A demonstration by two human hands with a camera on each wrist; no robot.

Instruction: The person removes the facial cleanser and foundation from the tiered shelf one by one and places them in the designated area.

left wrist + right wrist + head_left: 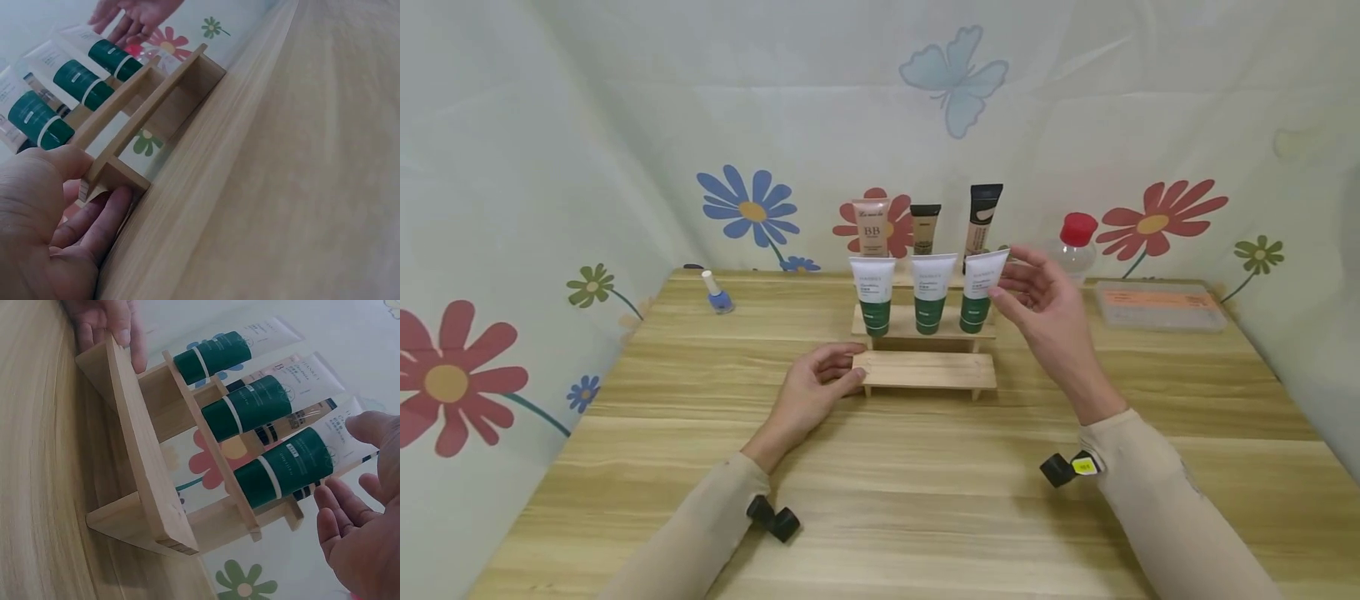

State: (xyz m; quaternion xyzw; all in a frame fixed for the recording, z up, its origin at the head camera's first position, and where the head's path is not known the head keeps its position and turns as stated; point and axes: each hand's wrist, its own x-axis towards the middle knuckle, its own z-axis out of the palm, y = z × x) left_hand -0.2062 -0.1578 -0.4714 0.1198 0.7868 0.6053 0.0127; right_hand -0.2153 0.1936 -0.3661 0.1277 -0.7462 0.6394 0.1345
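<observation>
A light wooden tiered stand sits on the table. On its middle step stand three white-and-green squeeze tubes, caps down: a left tube, a middle tube and a right tube. My left hand grips the left end of the lowest step, thumb on top and fingers underneath. My right hand is at the right tube's upper edge, its thumb against the white part; the other fingertips are partly behind it. Behind stand a pink BB cream tube, a gold-and-black tube and a black-topped tube.
A blue nail polish bottle with a white cap stands at the back left. To the right are a clear bottle with a red cap and a flat clear plastic box. Flower-printed cloth hangs behind the table.
</observation>
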